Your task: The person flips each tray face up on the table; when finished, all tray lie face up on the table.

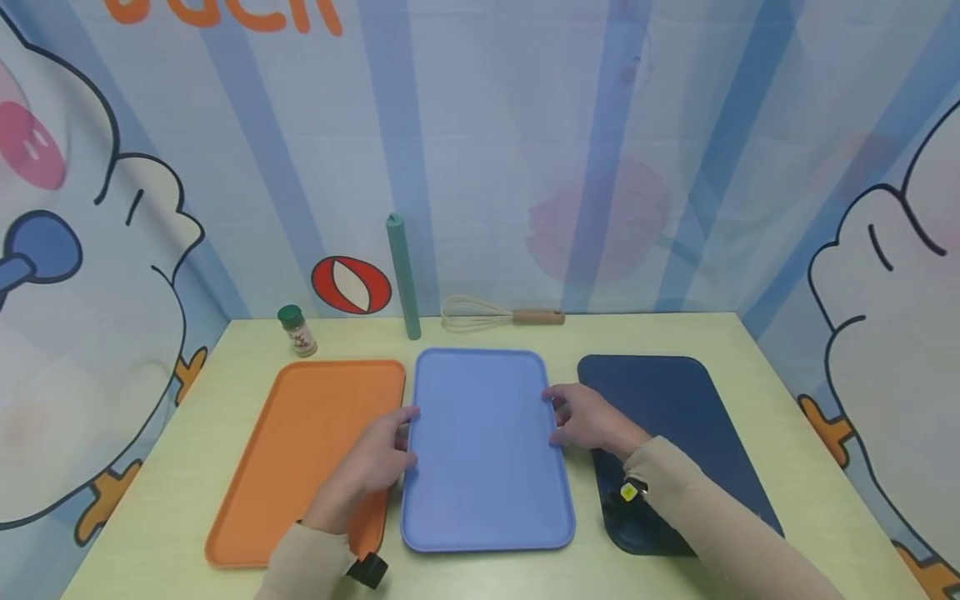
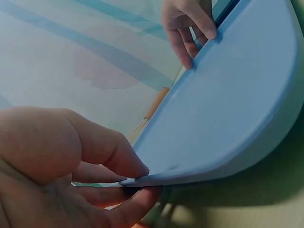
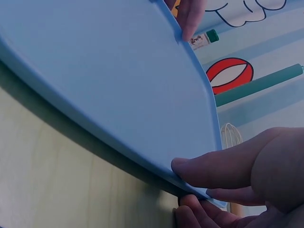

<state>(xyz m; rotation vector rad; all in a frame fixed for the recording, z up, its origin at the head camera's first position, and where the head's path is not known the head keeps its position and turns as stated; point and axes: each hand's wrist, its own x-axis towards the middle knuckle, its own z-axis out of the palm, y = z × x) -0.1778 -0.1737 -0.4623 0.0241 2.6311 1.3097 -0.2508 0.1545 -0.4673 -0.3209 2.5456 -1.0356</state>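
Two hands pinch one smooth, round-cornered blue tray.

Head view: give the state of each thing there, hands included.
Light blue tray: face up, held at both sides
Left hand: pinching its left edge
Right hand: pinching its right edge
Orange tray: face up, flat
Dark blue tray: flat, partly hidden
Jar: standing, cap on
Green stick: standing on end
Whisk: lying down

left fingers cropped (right-wrist view), navy tray part-hidden behind sleeve
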